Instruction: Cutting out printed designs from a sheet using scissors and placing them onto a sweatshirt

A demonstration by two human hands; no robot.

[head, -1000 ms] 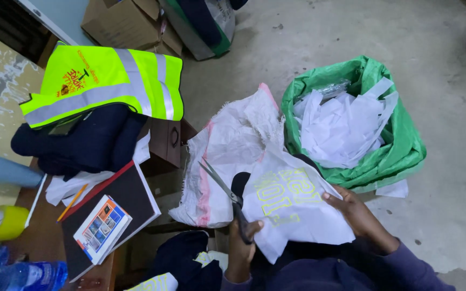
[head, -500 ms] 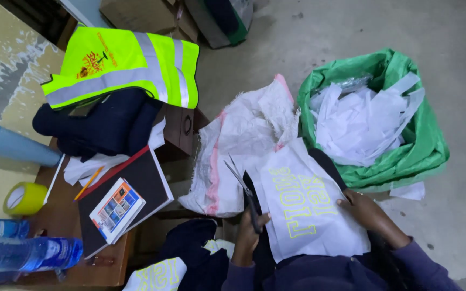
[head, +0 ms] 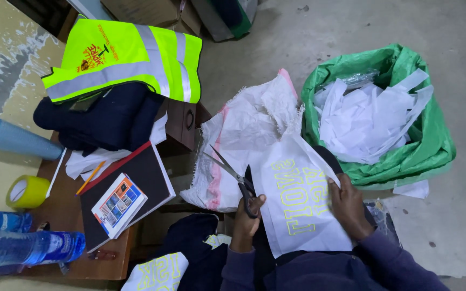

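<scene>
On the person's lap lies a white sheet [head: 297, 207] with yellow-green letters on it, just in front of a white woven sack [head: 249, 132] that stands on the grey floor. The left hand [head: 246, 218] is closed around the black handles of a pair of scissors [head: 234, 180], with the fingers through the loops; the blades stand open and point up and to the left, over the sack and beside the left edge of the sheet. The right hand [head: 349, 207] rests on the right side of the sheet with the fingers loosely curled, pressing it down at its edge (whether it pinches the sheet or only lies on it, I cannot tell).

To the right of the sack stands a green bag [head: 432, 145] filled with white scraps [head: 368, 121], and its near side is touching the top corner of the sheet.

On the left is a low wooden table [head: 71, 215]. On it lie a black notebook [head: 146, 172] with a small colourful booklet [head: 118, 205] on top, an orange pencil [head: 90, 178], a roll of yellow tape [head: 27, 191] and two plastic bottles [head: 22, 250] lying on their sides. Behind the notebook there is a heap of dark blue clothes [head: 101, 116], and a fluorescent yellow vest [head: 125, 56] with grey stripes lies over this heap.
</scene>
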